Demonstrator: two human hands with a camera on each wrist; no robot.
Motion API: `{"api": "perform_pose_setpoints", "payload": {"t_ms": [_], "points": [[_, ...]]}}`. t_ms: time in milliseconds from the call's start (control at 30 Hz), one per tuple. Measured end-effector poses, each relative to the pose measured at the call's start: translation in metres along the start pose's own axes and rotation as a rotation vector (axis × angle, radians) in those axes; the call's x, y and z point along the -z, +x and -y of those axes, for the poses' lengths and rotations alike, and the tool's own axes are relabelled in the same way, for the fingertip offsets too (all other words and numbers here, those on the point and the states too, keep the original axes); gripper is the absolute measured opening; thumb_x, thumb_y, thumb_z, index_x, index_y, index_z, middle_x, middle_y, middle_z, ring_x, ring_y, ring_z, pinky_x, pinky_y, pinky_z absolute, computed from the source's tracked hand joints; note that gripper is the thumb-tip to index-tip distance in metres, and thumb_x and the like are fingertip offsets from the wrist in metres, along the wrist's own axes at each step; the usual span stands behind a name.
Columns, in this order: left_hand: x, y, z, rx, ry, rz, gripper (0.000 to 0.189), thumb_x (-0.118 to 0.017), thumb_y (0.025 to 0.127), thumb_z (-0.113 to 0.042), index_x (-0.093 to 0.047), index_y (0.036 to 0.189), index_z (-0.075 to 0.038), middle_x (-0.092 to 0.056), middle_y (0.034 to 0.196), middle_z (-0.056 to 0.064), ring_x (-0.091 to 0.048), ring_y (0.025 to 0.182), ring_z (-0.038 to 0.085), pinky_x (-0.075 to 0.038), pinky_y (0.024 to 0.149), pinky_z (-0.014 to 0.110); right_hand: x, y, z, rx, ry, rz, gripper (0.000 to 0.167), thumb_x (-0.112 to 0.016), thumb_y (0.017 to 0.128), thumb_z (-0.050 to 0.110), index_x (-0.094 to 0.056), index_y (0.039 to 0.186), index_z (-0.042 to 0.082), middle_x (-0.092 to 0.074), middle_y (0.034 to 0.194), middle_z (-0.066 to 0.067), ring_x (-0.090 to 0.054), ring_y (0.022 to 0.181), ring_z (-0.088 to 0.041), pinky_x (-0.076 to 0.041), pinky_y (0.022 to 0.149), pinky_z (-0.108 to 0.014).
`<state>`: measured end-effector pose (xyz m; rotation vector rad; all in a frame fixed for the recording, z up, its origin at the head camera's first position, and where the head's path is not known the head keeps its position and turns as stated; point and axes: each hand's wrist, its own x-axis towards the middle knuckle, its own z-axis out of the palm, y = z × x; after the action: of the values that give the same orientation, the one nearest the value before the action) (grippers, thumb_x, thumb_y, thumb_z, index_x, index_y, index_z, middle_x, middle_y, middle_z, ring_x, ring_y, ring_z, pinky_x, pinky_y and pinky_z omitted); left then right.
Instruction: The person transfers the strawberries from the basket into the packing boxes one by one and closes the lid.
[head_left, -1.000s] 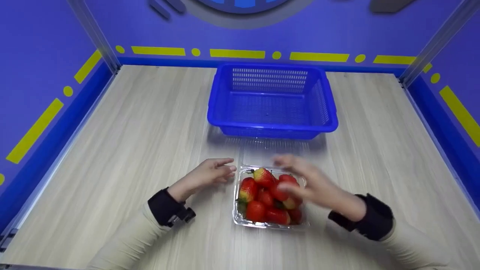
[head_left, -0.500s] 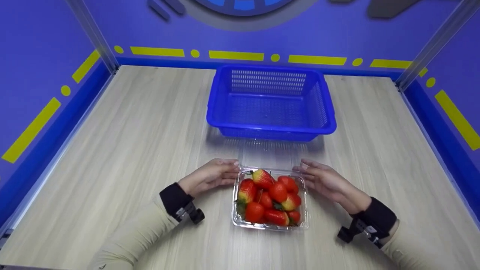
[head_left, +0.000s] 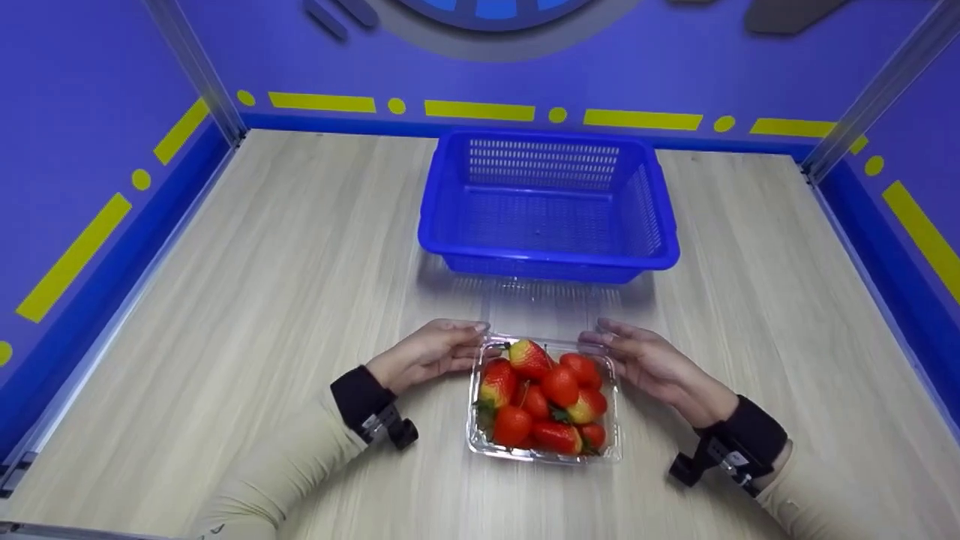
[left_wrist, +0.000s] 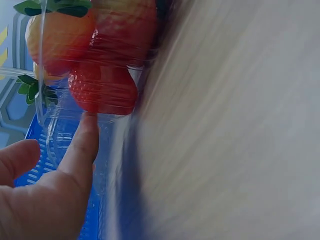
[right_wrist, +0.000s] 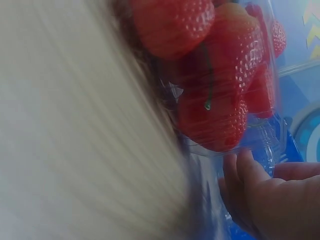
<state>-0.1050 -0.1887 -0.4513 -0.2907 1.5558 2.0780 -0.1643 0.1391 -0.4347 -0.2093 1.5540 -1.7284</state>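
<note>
A clear plastic clamshell box (head_left: 480, 450) stands on the table, filled with several red strawberries (head_left: 559, 386). Its transparent lid (head_left: 536, 311) lies folded back toward the blue basket. My left hand (head_left: 431, 352) is at the box's far left corner; in the left wrist view its index finger reaches straight to the wall and the thumb stays apart. At the far right corner, my right hand (head_left: 660, 367) has its fingers extended along the wall. In the right wrist view, its fingertips (right_wrist: 245, 156) meet the box below a strawberry. Some fingertips are hidden behind the clear plastic.
A blue perforated basket (head_left: 547, 259) stands just behind the box, with its near edge close to the lid. Blue panels with yellow marks (head_left: 480, 110) enclose the wooden table (head_left: 300, 247) at the back and both sides.
My right hand has withdrawn from above the strawberries to the right of the box. My left hand has shifted right, up to the box's left corner. The strawberries look unmoved.
</note>
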Motion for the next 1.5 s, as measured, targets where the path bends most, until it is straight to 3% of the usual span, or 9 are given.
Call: {"api": "perform_pose_setpoints", "payload": {"t_ms": [167, 433, 533, 633, 733, 800, 967, 1133, 1500], "points": [[-0.001, -0.001, 0.004, 0.021, -0.005, -0.005, 0.040, -0.049, 0.107, -0.009, -0.048, 0.145, 0.005, -0.075, 0.118, 0.012, -0.075, 0.094, 0.010, -0.060, 0.098, 0.029, -0.001, -0.005, -0.003, -0.001, 0.007, 0.004, 0.075, -0.043, 0.109, 0.010, 0.010, 0.158, -0.010, -0.012, 0.165, -0.034, -0.067, 0.117, -0.002, -0.052, 0.105, -0.016], [-0.004, -0.011, 0.008, 0.020, 0.049, 0.016, 0.044, -0.049, 0.107, -0.008, -0.045, 0.149, 0.003, -0.068, 0.133, 0.019, -0.074, 0.091, 0.008, -0.060, 0.094, 0.025, -0.005, -0.017, -0.008, 0.028, 0.045, 0.010, 0.076, -0.045, 0.108, 0.008, 0.010, 0.159, -0.008, -0.027, 0.164, -0.030, -0.066, 0.120, -0.003, -0.051, 0.107, -0.017], [-0.006, -0.015, 0.009, 0.005, 0.064, 0.019, 0.049, -0.048, 0.106, -0.005, -0.038, 0.152, 0.005, -0.065, 0.136, 0.020, -0.073, 0.090, 0.007, -0.060, 0.094, 0.025, -0.008, -0.022, -0.010, 0.050, 0.088, 0.017, 0.077, -0.046, 0.107, 0.004, 0.010, 0.159, -0.008, -0.057, 0.149, -0.015, -0.068, 0.117, -0.004, -0.052, 0.105, -0.018], [-0.008, -0.019, 0.011, -0.011, 0.054, 0.017, 0.052, -0.048, 0.105, -0.001, -0.033, 0.153, 0.008, -0.072, 0.125, 0.018, -0.072, 0.088, 0.006, -0.061, 0.093, 0.025, -0.011, -0.027, -0.011, 0.066, 0.132, 0.028, 0.079, -0.048, 0.105, 0.001, 0.010, 0.159, -0.008, -0.067, 0.129, 0.006, -0.070, 0.115, -0.005, -0.054, 0.104, -0.019], [-0.009, -0.024, 0.011, -0.025, 0.047, 0.024, 0.052, -0.050, 0.103, 0.000, -0.035, 0.153, 0.007, -0.077, 0.110, 0.006, -0.072, 0.087, 0.006, -0.061, 0.088, 0.022, -0.013, -0.030, -0.011, 0.074, 0.107, 0.029, 0.079, -0.048, 0.105, 0.000, 0.008, 0.160, -0.007, -0.062, 0.137, 0.003, -0.069, 0.116, -0.004, -0.053, 0.105, -0.019], [-0.010, -0.027, 0.010, -0.036, 0.048, 0.034, 0.052, -0.051, 0.103, 0.001, -0.038, 0.153, 0.005, -0.076, 0.105, 0.001, -0.072, 0.089, 0.005, -0.061, 0.086, 0.020, -0.014, -0.032, -0.010, 0.076, 0.052, 0.024, 0.078, -0.048, 0.105, 0.002, 0.007, 0.161, -0.005, -0.050, 0.153, -0.011, -0.066, 0.119, -0.002, -0.051, 0.107, -0.018], [-0.011, -0.027, 0.009, -0.060, 0.063, 0.038, 0.053, -0.051, 0.101, 0.005, -0.041, 0.153, 0.003, -0.074, 0.118, 0.013, -0.073, 0.093, 0.006, -0.061, 0.088, 0.021, -0.014, -0.032, -0.009, 0.086, -0.044, 0.024, 0.078, -0.048, 0.105, 0.003, 0.004, 0.163, -0.001, -0.003, 0.171, -0.026, -0.059, 0.126, 0.001, -0.048, 0.110, -0.017], [-0.011, -0.022, 0.002, -0.078, 0.069, 0.014, 0.053, -0.052, 0.100, 0.006, -0.042, 0.152, 0.002, -0.065, 0.137, 0.021, -0.074, 0.097, 0.008, -0.061, 0.092, 0.024, -0.012, -0.027, -0.005, 0.113, -0.065, 0.029, 0.078, -0.048, 0.104, 0.001, 0.003, 0.162, -0.001, -0.003, 0.170, -0.028, -0.058, 0.127, 0.000, -0.047, 0.111, -0.018], [-0.010, -0.006, -0.017, -0.098, 0.102, -0.030, 0.050, -0.053, 0.100, 0.004, -0.047, 0.150, -0.001, -0.064, 0.140, 0.019, -0.072, 0.102, 0.008, -0.059, 0.097, 0.023, -0.003, -0.010, 0.011, 0.114, -0.110, -0.007, 0.075, -0.049, 0.104, 0.001, -0.003, 0.163, 0.001, -0.011, 0.169, -0.031, -0.056, 0.130, -0.001, -0.039, 0.121, -0.026]]}}
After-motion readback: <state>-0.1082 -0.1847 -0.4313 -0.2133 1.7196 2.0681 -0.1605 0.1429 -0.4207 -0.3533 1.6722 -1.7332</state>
